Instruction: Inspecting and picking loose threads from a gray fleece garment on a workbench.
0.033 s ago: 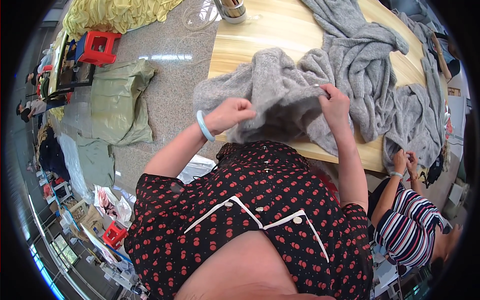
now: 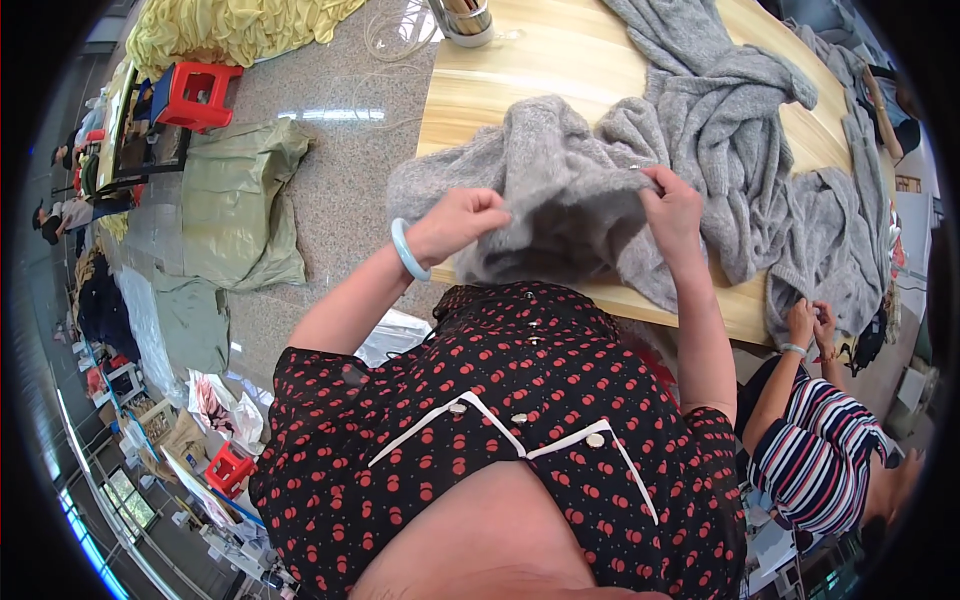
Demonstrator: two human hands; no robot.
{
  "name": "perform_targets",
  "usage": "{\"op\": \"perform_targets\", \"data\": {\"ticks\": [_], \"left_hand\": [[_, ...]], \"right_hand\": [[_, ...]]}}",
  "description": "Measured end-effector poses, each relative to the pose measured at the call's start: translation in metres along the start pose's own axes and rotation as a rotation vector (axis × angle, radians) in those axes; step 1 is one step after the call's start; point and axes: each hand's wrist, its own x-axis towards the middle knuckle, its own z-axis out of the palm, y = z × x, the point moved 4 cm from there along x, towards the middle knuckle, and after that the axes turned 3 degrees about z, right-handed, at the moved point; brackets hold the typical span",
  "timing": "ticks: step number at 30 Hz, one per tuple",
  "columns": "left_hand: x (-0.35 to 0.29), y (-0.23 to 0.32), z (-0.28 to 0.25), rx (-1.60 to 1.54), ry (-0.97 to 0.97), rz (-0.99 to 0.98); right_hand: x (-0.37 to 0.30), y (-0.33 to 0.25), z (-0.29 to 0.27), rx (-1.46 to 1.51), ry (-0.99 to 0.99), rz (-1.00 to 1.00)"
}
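A fuzzy grey knit garment (image 2: 550,150) lies bunched at the near edge of the wooden table, its dark opening facing me. My right hand (image 2: 672,215) pinches the right side of the opening's edge between thumb and fingers. On the other side, my left hand (image 2: 462,225), with a pale bracelet on its wrist, is closed, its fingertips against the left part of that edge. Fabric sags between the two hands. A small shiny thing (image 2: 634,168) shows by my right fingertips, too small to name.
More grey knit garments (image 2: 725,130) are heaped on the wooden table (image 2: 520,65) to the right. A metallic cylinder (image 2: 465,20) stands at the far left corner. Close on my right, a co-worker in a striped top (image 2: 825,440) handles grey knitwear. A red stool (image 2: 200,95) is at far left.
My left hand has risen very slightly, and the garment's edge beside it has shifted. The right hand has moved barely to the right, keeping its pinch.
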Motion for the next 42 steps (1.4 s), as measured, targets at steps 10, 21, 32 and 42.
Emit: {"op": "perform_targets", "data": {"ticks": [10,21,32,42], "left_hand": [[-0.01,0.079,-0.001,-0.342,0.078,0.333],[0.004,0.083,0.027,-0.641,-0.113,0.238],[0.004,0.08,0.018,-0.089,0.126,0.487],[-0.017,0.071,0.029,0.568,0.513,1.03]], "right_hand": [[-0.009,-0.068,-0.045,0.435,-0.05,-0.049],[-0.012,-0.105,-0.01,0.417,-0.272,-0.261],[-0.006,-0.094,0.008,0.345,-0.148,-0.368],[-0.013,-0.082,0.043,0.379,-0.197,-0.207]]}}
